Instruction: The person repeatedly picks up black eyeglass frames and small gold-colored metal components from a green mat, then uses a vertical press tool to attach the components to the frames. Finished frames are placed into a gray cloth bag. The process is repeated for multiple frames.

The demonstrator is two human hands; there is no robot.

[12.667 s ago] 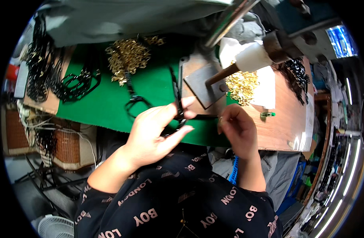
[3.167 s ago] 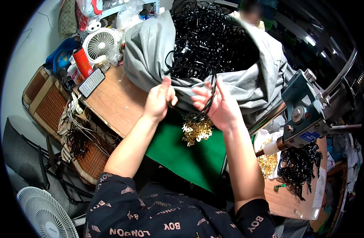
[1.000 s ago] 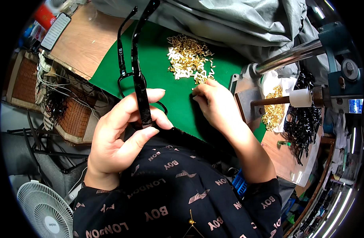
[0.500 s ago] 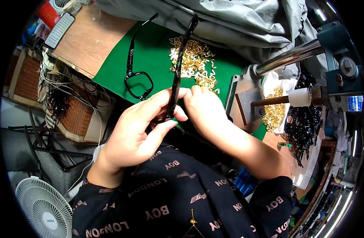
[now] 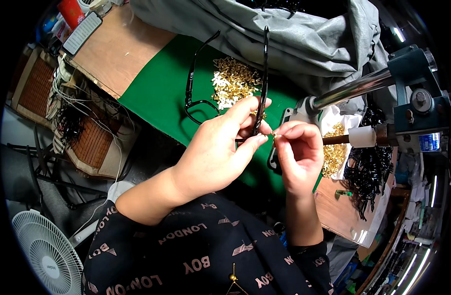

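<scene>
My left hand [image 5: 213, 147] grips a black eyeglass frame [image 5: 263, 83] near one hinge, its two temple arms pointing away from me. One rim shows beyond my wrist; the other is mostly behind my fingers. Close by the hinge, my right hand [image 5: 300, 152] pinches a tiny gold-coloured metal piece [image 5: 274, 135] between thumb and forefinger. Its exact shape is too small to tell. Behind the glasses, a heap of small gold and white pieces [image 5: 233, 81] lies on the green mat [image 5: 152, 93].
To the right stands a bench press [image 5: 417, 98] with a shiny column and a white roller. Beside it are more gold pieces [image 5: 335, 155] on white paper and a bundle of black temple arms [image 5: 368, 177]. Grey cloth [image 5: 304, 39] covers the back; a phone [image 5: 82, 33] lies far left.
My right hand has come from the gold heap to the frame's hinge, a small gold piece now showing in its fingertips. My left hand has shifted right with the glasses.
</scene>
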